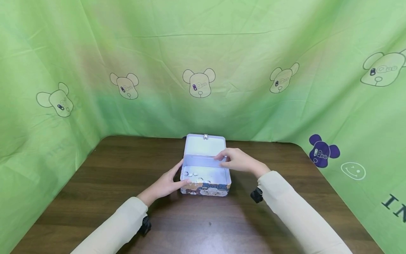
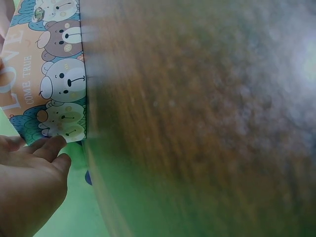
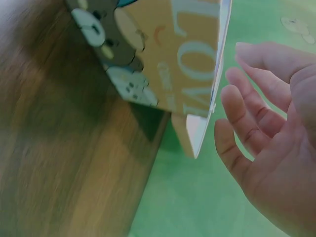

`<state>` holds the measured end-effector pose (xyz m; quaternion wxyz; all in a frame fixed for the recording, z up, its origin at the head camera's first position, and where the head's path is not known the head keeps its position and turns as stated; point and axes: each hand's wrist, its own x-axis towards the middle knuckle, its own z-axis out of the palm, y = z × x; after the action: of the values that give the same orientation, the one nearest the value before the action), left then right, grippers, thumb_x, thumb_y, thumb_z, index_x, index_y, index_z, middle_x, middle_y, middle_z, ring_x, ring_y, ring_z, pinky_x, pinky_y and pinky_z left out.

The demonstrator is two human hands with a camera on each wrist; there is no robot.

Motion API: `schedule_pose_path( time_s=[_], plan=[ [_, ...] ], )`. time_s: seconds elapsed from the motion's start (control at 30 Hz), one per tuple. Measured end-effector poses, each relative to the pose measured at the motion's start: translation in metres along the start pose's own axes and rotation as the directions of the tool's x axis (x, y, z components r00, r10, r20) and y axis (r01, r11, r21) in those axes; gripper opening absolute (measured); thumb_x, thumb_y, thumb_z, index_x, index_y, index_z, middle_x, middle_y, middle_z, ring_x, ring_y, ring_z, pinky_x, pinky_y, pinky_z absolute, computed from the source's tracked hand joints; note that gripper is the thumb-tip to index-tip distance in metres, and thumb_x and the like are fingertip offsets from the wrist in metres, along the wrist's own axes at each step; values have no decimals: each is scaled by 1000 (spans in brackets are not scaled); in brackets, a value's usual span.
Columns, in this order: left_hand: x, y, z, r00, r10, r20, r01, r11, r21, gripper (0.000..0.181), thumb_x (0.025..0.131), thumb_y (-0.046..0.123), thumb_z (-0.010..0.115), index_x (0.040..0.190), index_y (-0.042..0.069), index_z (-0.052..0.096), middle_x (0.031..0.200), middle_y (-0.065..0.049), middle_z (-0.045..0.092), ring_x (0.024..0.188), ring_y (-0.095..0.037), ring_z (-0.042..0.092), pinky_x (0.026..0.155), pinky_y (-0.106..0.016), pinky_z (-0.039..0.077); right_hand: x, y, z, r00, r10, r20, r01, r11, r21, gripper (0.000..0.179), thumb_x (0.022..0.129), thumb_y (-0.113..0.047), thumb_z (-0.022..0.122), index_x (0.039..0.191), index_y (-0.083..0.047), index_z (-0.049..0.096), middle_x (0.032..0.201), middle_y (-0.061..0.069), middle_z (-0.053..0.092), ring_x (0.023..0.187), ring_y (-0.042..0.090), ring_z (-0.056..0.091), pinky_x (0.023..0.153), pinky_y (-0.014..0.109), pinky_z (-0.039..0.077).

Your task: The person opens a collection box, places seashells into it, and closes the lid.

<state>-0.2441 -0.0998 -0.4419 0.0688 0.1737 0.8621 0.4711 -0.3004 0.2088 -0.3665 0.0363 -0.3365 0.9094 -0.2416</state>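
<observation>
A small tin box (image 1: 206,191) printed with cartoon bears stands on the table, its hinged lid (image 1: 204,146) raised at the back. Several small, shiny, clear-looking pieces (image 1: 190,174) lie on its white floor, mostly toward the left. My left hand (image 1: 165,184) holds the box's left side, thumb over the front rim and fingers along the side wall. Over the right half of the open box hovers my right hand (image 1: 236,159). In the right wrist view its fingers (image 3: 234,106) are loosely bent, with nothing between them.
A brown wood-grain table (image 1: 111,169) spreads around the box. Behind and at both sides hangs a green cloth (image 1: 203,116) with bear heads, close to the table's back edge. Black wrist devices (image 1: 257,194) sit under both cream sleeves (image 1: 291,208).
</observation>
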Motion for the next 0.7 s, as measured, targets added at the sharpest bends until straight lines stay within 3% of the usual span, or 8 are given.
schedule_pose_path(
  time_s=[0.23, 0.43, 0.7],
  plan=[
    [0, 0, 1, 1000, -1, -1, 1, 1000, -4, 90, 94, 41, 70, 163, 22, 15, 164, -7, 21, 148, -33, 21, 115, -58, 23, -22, 13, -7, 999, -1, -48, 1, 1000, 0, 25, 93, -12, 69, 117, -3, 73, 106, 7, 69, 85, 15, 59, 76, 34, 50],
    [0, 1, 1, 1000, 1, -2, -1, 1000, -21, 90, 94, 40, 71, 163, 22, 15, 164, -7, 21, 149, -32, 20, 115, -58, 23, -45, 28, -14, 996, 58, -72, -58, 998, -3, 25, 93, -17, 71, 116, -7, 73, 105, 3, 69, 81, 11, 56, 73, 33, 49],
    [-1, 1, 1, 1000, 5, 7, -5, 1000, -22, 90, 95, 39, 70, 163, 22, 14, 165, -6, 20, 149, -31, 20, 114, -58, 24, -79, 48, -19, 990, 110, -93, -111, 994, -8, 25, 93, -16, 72, 116, -6, 72, 105, 7, 70, 76, 9, 55, 69, 30, 48]
  ],
)
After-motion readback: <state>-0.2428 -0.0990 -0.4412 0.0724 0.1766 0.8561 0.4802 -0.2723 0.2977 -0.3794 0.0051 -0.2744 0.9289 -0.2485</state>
